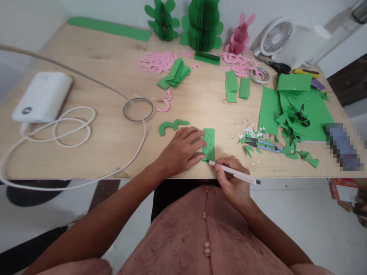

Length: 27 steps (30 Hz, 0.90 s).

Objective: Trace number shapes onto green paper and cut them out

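Observation:
My left hand (183, 147) lies flat, fingers together, pressing down on a small folded green paper rectangle (210, 139) near the front edge of the wooden table (100, 68). My right hand (232, 179) grips a white pen (237, 175) with its tip touching the lower edge of that green piece. A cut-out green curved shape (172, 126) lies just left of my left hand.
Blue snips (265, 145) and paper scraps lie to the right, beside green sheets (301, 107). Tape rings (138, 109), pink cut-outs (157, 61), folded green stacks (174, 74), paper cactus (203, 25) and rabbit models, a fan (276, 36), a white device (43, 95) with cable.

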Each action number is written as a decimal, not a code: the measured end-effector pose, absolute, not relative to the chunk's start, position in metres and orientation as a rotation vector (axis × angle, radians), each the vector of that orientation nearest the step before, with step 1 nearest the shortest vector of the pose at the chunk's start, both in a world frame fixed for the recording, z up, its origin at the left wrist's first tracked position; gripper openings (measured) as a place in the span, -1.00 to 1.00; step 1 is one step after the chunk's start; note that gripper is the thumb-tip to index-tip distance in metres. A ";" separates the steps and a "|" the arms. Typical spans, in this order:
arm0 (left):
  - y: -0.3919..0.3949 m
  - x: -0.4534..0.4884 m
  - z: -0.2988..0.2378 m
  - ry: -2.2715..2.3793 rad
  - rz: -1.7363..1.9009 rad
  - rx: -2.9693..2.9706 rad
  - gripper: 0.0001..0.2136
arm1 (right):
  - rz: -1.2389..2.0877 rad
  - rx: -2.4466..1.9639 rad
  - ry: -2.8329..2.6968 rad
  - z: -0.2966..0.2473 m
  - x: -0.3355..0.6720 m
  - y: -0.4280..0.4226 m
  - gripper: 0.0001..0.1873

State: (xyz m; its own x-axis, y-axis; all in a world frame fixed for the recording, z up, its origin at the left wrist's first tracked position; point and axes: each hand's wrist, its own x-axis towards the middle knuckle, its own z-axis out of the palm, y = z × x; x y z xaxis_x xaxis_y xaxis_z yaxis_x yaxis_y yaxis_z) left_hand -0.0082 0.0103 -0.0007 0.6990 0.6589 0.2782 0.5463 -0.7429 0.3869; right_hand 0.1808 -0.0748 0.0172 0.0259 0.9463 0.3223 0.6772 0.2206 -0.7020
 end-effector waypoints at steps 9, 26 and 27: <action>0.010 -0.008 0.000 0.958 0.598 2.625 -0.79 | 0.463 -1.542 -1.696 0.017 0.183 -0.075 -0.87; 0.010 -0.008 0.000 0.959 0.588 2.623 -0.79 | 0.438 -1.539 -1.680 0.015 0.187 -0.074 -0.88; 0.010 -0.008 0.000 0.958 0.588 2.627 -0.78 | 0.433 -1.537 -1.681 0.014 0.187 -0.074 -0.89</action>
